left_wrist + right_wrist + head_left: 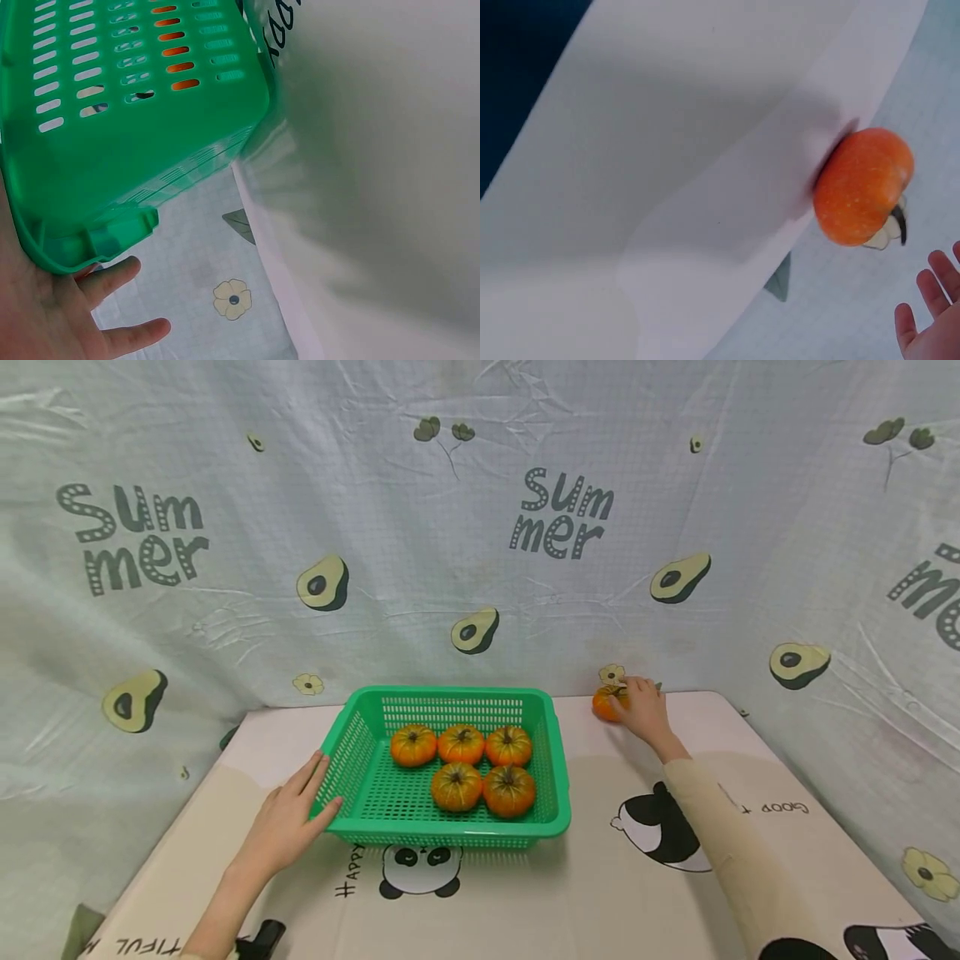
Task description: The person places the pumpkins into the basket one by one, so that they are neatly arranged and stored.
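Note:
A green plastic basket (558, 768) holds several small orange pumpkins (459, 787), grouped toward its middle and right. My left hand (281, 825) rests at the basket's left side, thumb by the front left corner. In the left wrist view, the left hand's fingers (135, 334) extend loosely past the green rim (67, 264). One more pumpkin (604, 703) sits at the table's far edge, right of the basket. My right hand (647, 714) reaches over it in the head view. The right wrist view shows a gap between this pumpkin (864, 187) and the spread right hand (936, 319).
The table (585, 893) wears a pale cover printed with pandas. Behind it and at both sides hangs a white curtain (405, 527) with avocados and lettering. A small black object (266, 935) shows by the left wrist at the bottom.

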